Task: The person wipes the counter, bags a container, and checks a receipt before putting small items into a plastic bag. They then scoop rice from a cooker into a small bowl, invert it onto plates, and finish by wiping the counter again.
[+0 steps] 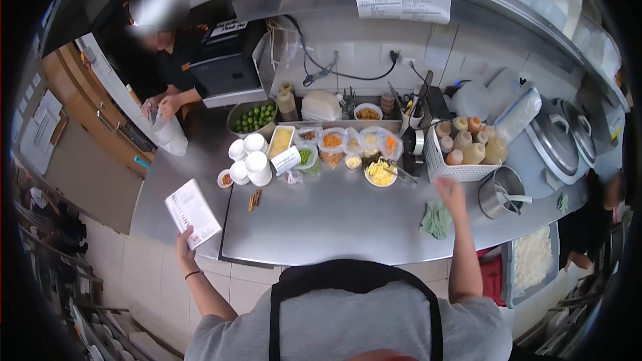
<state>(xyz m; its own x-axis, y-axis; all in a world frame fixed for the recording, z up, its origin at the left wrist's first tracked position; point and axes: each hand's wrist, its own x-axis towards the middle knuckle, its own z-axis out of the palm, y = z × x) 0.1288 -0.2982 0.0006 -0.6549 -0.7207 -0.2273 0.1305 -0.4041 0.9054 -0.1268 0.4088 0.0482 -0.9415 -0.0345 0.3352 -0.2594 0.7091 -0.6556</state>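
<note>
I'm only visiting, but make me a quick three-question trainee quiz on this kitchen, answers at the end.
1. The left hand holds: a) a bottle, b) a white box, c) a cloth.
2. True or false: the limes are inside the bottle basket.
3. Fill in: the cloth just left of the pot is ____ in colour.

Key: 1 b; 2 false; 3 green.

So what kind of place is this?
Probably a restaurant kitchen. There's a long metal counter, a basket of squeeze bottles, and little bags and bowls of chopped food lined up ready.
</note>
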